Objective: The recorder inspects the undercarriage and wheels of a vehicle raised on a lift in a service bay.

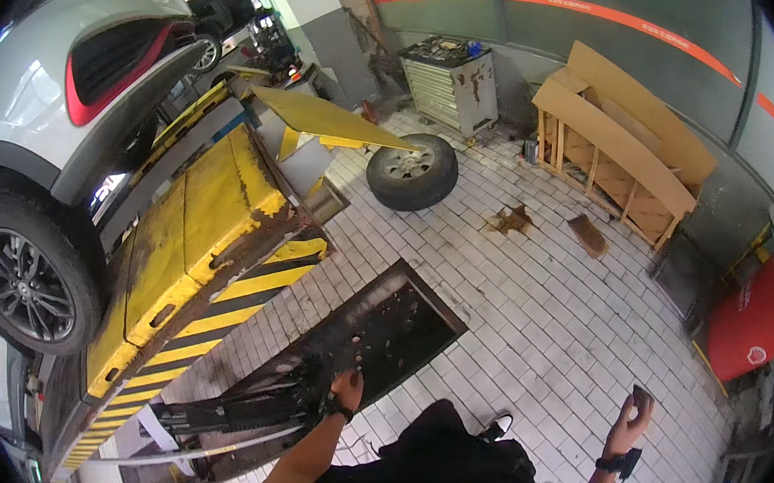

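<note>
My left hand (347, 390), with a dark band at its wrist, is over the dark recessed floor pit (402, 327) beside the yellow lift platform (190, 251). Its fingers are small and partly hidden, so I cannot tell how they are held. Out to the right, my right hand (630, 423) is above the white tiles, its fingers bent but apart. A dark patch shows at one fingertip; no held thing can be made out. A dark device is strapped to that wrist.
At left, a light-coloured car (96, 74) stands on the raised lift, with black and yellow stripes along the platform's edge. A loose wheel (412, 171) lies ahead under a yellow ramp plate (320, 119). Beyond are a tool cabinet (449, 84), a cardboard-covered wooden crate (615, 142) and a red panel (754, 319).
</note>
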Motion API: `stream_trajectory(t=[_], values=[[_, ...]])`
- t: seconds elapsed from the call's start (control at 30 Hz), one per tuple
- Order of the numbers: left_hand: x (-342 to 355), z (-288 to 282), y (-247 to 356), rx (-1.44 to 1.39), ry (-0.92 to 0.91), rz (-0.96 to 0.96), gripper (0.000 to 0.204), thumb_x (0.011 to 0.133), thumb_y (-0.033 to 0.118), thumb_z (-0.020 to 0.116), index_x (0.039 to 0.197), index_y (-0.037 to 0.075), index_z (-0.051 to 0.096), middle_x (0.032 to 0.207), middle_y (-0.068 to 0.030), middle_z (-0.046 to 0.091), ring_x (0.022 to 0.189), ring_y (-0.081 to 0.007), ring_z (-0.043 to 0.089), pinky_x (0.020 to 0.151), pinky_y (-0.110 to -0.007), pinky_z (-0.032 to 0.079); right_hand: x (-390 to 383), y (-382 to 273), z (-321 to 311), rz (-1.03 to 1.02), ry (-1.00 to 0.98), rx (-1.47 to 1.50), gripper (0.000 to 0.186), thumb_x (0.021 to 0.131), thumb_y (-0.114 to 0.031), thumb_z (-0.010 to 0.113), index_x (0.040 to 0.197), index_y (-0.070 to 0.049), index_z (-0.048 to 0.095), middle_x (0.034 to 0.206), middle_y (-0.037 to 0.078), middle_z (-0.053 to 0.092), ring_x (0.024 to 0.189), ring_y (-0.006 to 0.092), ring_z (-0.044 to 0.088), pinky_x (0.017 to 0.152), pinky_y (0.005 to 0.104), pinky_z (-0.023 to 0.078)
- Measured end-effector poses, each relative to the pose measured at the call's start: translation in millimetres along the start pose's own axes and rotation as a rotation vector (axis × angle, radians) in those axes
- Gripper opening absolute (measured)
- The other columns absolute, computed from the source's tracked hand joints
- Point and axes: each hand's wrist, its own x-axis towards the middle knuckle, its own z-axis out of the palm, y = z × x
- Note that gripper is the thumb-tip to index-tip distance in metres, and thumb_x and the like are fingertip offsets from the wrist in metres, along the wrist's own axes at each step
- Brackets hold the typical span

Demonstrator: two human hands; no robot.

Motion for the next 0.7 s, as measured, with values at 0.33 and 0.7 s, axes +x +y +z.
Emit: stream_trajectory(t=[0.33, 0.7], values=[[50.6, 81.4, 99.4, -0.063, -0.163, -0.019, 0.014, 0.091, 0.019, 0.070, 0.100, 0.009, 0.072, 0.088, -0.0147, 0.071, 0.085, -0.0366, 0.069, 0.075, -0.049, 0.056, 120.4, -21.4, 82.6, -0.061, -0.110, 0.132, 0.017, 0.092, -0.002, 0.063, 0.108, 0.005, 0.067, 0.106, 0.015, 0.064, 0.102, 0.0282, 0.061, 0.094, 0.0373, 0.047], [152.4, 260.8, 112.7, 0.076, -0.353, -0.096, 0.020, 0.091, 0.025, 0.067, 0.102, 0.009, 0.071, 0.093, -0.0185, 0.072, 0.093, -0.0401, 0.069, 0.081, -0.053, 0.055, 197.8, 5.1, 106.9, 0.106, 0.095, -0.024, 0.017, 0.093, -0.006, 0.064, 0.107, 0.004, 0.068, 0.103, 0.012, 0.064, 0.094, 0.0229, 0.058, 0.087, 0.0360, 0.046]])
